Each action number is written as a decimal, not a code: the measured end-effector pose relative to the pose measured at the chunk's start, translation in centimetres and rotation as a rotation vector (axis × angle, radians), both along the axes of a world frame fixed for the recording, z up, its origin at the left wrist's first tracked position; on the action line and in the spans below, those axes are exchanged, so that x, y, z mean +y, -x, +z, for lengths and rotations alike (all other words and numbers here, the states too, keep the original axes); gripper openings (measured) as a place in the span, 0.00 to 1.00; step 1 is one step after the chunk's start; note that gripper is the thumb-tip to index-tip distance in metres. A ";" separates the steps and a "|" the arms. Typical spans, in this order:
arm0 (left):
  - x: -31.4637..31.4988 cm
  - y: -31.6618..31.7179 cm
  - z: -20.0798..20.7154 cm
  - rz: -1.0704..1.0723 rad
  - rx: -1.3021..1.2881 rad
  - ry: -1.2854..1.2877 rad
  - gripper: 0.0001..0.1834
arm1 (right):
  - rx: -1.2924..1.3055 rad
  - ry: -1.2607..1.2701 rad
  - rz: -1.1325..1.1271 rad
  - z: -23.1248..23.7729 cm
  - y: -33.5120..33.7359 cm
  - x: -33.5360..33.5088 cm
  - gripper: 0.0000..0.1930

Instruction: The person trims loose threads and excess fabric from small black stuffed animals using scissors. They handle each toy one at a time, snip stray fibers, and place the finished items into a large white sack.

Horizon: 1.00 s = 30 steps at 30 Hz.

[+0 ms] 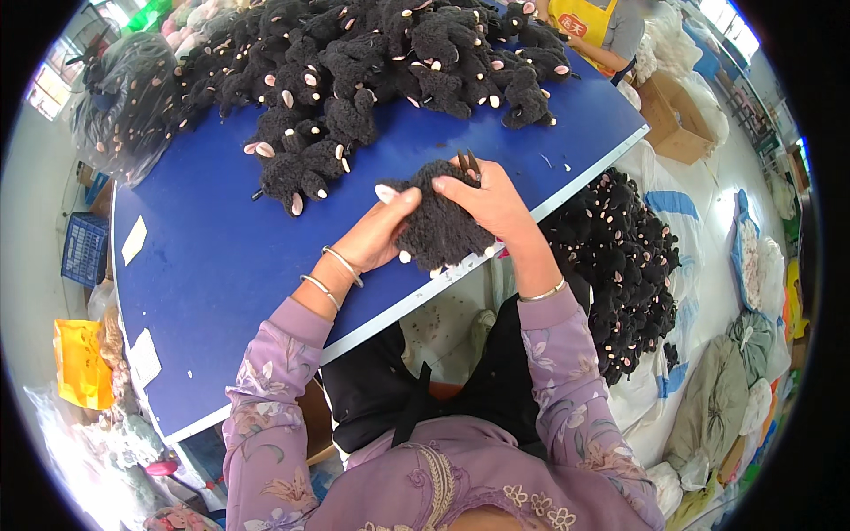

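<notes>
Nearest is a lilac top (398, 478), and beyond it the left hand (376, 239) and right hand (498, 202) pinch a black plush toy (440, 223) at the blue table's (221, 274) edge, where dark scissors (474, 165) tucked in the right might nick its fleece if that grip slipped.

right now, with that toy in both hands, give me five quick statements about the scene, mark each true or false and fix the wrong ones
1. The left hand and the right hand both hold one black plush toy. True.
2. Two bangles are on the right wrist. False: they are on the left wrist; the right wears one.
3. Dark pointed blades show at the right hand. True.
4. The table has a green top. False: it is blue.
5. A blue plastic crate sits to the right of the table. False: it is to the left.
</notes>
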State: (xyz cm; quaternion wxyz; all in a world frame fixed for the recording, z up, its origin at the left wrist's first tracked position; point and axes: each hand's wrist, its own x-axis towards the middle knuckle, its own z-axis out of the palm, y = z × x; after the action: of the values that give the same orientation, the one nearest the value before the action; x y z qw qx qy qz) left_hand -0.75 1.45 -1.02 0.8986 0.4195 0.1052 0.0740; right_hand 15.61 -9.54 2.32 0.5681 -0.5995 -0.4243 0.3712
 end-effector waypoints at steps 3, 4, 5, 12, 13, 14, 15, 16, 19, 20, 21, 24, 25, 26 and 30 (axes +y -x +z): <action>0.5 0.6 -0.9 -0.074 -0.130 0.021 0.31 | -0.019 -0.112 -0.139 0.4 1.3 0.3 0.11; 0.3 0.5 -1.0 -0.058 -0.152 0.000 0.31 | -0.049 -0.143 -0.191 0.0 1.5 0.5 0.11; 0.0 0.4 -1.1 -0.041 -0.174 -0.021 0.31 | -0.057 -0.153 -0.236 0.1 1.9 0.6 0.11; -1.5 -0.3 0.7 0.093 0.023 -0.071 0.26 | -0.073 -0.197 -0.388 -1.0 2.3 0.9 0.12; -1.5 -0.3 0.5 0.110 0.003 -0.075 0.25 | -0.042 -0.212 -0.375 -1.0 2.4 1.0 0.13; -1.4 -0.3 0.4 0.125 0.006 -0.068 0.23 | -0.029 -0.207 -0.364 -1.1 2.4 1.1 0.13; -1.4 -0.2 0.4 0.137 0.009 -0.061 0.22 | -0.016 -0.202 -0.355 -1.3 2.2 1.1 0.13; -1.3 -0.2 0.4 0.150 0.013 -0.054 0.20 | -0.002 -0.198 -0.346 -1.4 2.1 1.2 0.13; -1.4 -0.1 0.4 0.180 0.030 0.004 0.14 | 0.058 -0.211 -0.334 -1.7 2.2 1.3 0.12; -1.3 -0.1 0.4 0.176 0.038 -0.003 0.13 | 0.066 -0.219 -0.330 -1.7 2.3 1.3 0.12; -1.3 0.0 0.5 0.171 0.047 -0.010 0.12 | 0.073 -0.226 -0.327 -1.8 2.3 1.3 0.12; -1.0 0.1 0.2 0.121 0.001 -0.005 0.10 | 0.089 -0.211 -0.307 -1.9 2.1 1.3 0.12; -0.9 0.2 0.0 0.099 -0.026 0.001 0.10 | 0.093 -0.200 -0.298 -1.9 2.0 1.2 0.12; -0.7 0.3 -0.2 0.077 -0.039 0.011 0.11 | 0.087 -0.195 -0.296 -1.9 2.0 1.2 0.12; -0.8 0.2 0.3 0.095 -0.027 0.005 0.14 | 0.078 -0.171 -0.295 -1.7 1.9 1.0 0.11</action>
State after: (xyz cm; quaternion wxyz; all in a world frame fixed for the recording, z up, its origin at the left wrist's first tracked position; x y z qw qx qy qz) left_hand -0.98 0.69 -0.70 0.8964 0.4109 0.1130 0.1219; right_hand 13.76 -8.50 0.58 0.6815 -0.5898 -0.3392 0.2694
